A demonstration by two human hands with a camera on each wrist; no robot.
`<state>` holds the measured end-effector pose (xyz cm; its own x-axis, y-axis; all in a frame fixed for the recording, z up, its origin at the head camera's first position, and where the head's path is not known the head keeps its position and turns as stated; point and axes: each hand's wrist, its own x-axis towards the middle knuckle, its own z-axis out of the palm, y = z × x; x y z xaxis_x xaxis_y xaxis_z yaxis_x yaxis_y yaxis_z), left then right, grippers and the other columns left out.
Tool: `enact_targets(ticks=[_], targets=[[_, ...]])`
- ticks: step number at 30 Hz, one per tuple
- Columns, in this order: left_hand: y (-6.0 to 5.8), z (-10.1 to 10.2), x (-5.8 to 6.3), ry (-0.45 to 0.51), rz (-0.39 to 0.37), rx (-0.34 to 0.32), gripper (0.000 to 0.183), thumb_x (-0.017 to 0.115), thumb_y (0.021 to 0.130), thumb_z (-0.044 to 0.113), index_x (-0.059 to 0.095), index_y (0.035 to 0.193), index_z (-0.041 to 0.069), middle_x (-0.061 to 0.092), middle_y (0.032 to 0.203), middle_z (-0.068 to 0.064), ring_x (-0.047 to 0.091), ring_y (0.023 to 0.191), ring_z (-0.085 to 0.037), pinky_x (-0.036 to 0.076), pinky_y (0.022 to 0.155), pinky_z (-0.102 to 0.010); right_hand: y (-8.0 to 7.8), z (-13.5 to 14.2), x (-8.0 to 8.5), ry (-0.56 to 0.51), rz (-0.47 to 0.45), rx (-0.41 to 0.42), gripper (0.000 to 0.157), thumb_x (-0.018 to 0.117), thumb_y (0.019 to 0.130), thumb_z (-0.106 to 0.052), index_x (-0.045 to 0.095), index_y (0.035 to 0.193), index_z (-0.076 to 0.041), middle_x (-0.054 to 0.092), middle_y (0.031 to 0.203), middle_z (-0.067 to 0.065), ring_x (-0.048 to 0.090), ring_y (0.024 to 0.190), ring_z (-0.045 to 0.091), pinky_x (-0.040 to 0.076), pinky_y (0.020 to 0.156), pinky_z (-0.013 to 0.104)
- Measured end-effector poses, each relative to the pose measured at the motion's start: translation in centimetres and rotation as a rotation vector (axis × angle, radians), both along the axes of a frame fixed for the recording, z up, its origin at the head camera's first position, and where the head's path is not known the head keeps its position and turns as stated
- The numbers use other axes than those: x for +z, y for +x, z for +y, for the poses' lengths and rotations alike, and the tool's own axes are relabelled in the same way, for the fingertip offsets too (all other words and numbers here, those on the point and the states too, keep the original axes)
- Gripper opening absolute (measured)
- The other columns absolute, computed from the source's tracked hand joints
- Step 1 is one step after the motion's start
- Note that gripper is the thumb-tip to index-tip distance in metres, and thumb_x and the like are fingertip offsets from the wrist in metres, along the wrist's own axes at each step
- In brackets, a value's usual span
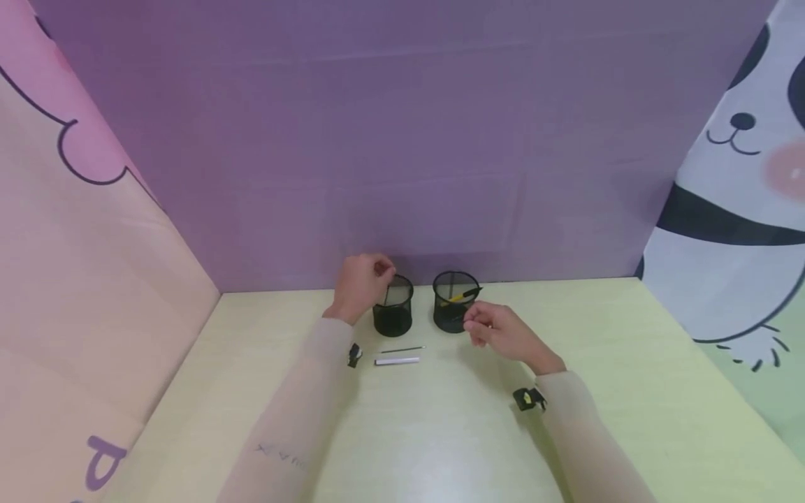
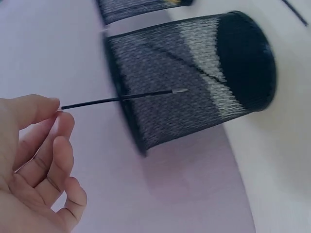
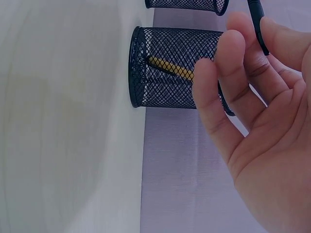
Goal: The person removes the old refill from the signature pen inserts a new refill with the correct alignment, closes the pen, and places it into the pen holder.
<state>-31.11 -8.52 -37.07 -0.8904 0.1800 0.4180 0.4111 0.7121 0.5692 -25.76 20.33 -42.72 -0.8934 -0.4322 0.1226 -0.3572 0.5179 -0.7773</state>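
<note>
My left hand (image 1: 361, 283) is at the rim of the left black mesh pen cup (image 1: 393, 321). Its thumb and index finger pinch one end of a thin black pen refill (image 2: 97, 102), whose pale tip points toward the cup's base. Near the right mesh cup (image 1: 449, 323), my right hand (image 1: 499, 332) pinches a slim black pen-like piece (image 3: 257, 29) between thumb and index finger. Part of that piece is cut off by the frame. A yellow-and-black pen (image 1: 461, 297) leans in the right cup, its black end over the rim.
On the pale table (image 1: 440, 433), in front of the cups, lie another thin dark refill (image 1: 402, 349) and a white pen-like tube (image 1: 397, 361). A purple backdrop (image 1: 409, 140) stands right behind the cups. Printed panels (image 1: 723, 265) rise at the sides.
</note>
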Motion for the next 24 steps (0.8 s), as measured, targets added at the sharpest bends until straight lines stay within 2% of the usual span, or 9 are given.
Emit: enact_targets(ticks=[2,6,9,11,14,18,24], targets=[[0.6,-0.7,0.4,0.087,0.014,0.008,0.01,0.068,0.092,0.02,0.073,0.094,0.012,0.067,0.082,0.003,0.06,0.073,-0.012,0.05,0.065,-0.03,-0.1,0.2,-0.1,-0.003,0.002,0.005,0.005,0.056,0.098,-0.007,0.06,0.1,-0.004,0.064,0.074,0.012,0.061,0.069,0.031,0.051,0.062,0.044],[1.6,-2.1,0.5,0.266,0.062,0.029,0.011,0.068,0.092,0.021,0.073,0.095,0.012,0.066,0.081,0.003,0.059,0.073,-0.013,0.048,0.065,-0.031,-0.3,0.4,-0.1,-0.015,0.0,0.012,0.006,0.058,0.098,-0.012,0.061,0.099,-0.007,0.064,0.073,0.005,0.061,0.068,0.024,0.051,0.062,0.04],[2.5,-2.9,0.2,0.36,0.089,0.04,0.011,0.069,0.091,0.021,0.073,0.094,0.012,0.067,0.079,0.004,0.059,0.071,-0.013,0.049,0.063,-0.031,-0.3,0.5,0.0,-0.023,-0.007,0.016,0.01,0.059,0.098,-0.016,0.061,0.099,-0.006,0.063,0.072,0.004,0.061,0.068,0.023,0.051,0.061,0.036],[2.9,-3.3,-0.2,0.405,0.081,0.043,0.009,0.069,0.09,0.021,0.073,0.093,0.013,0.068,0.078,0.004,0.061,0.068,-0.013,0.049,0.061,-0.03,-0.3,0.5,0.1,-0.022,-0.01,0.018,0.01,0.059,0.098,-0.016,0.061,0.099,-0.006,0.063,0.072,0.004,0.061,0.068,0.023,0.051,0.06,0.036],[3.6,-3.6,-1.0,0.472,0.036,0.037,0.007,0.07,0.089,0.019,0.073,0.091,0.013,0.069,0.077,0.003,0.063,0.065,-0.015,0.049,0.056,-0.029,-0.2,0.5,0.2,-0.021,-0.011,0.022,0.01,0.058,0.098,-0.016,0.061,0.099,-0.006,0.063,0.072,0.004,0.061,0.068,0.023,0.051,0.061,0.037],[4.4,-3.8,-2.0,0.553,-0.081,0.019,0.007,0.07,0.09,0.018,0.072,0.092,0.012,0.071,0.081,0.001,0.065,0.066,-0.018,0.047,0.055,-0.028,-0.3,0.5,0.1,-0.02,0.0,0.029,0.012,0.058,0.099,-0.014,0.061,0.1,-0.002,0.063,0.072,0.003,0.061,0.067,0.023,0.051,0.06,0.038],[4.7,-3.7,-3.7,0.606,-0.201,-0.006,0.006,0.07,0.089,0.016,0.07,0.092,0.011,0.073,0.083,-0.001,0.067,0.069,-0.022,0.05,0.058,-0.031,-0.6,0.5,-0.1,-0.02,-0.006,0.026,0.015,0.058,0.098,-0.015,0.061,0.1,0.0,0.063,0.071,0.003,0.06,0.066,0.023,0.051,0.059,0.035]])
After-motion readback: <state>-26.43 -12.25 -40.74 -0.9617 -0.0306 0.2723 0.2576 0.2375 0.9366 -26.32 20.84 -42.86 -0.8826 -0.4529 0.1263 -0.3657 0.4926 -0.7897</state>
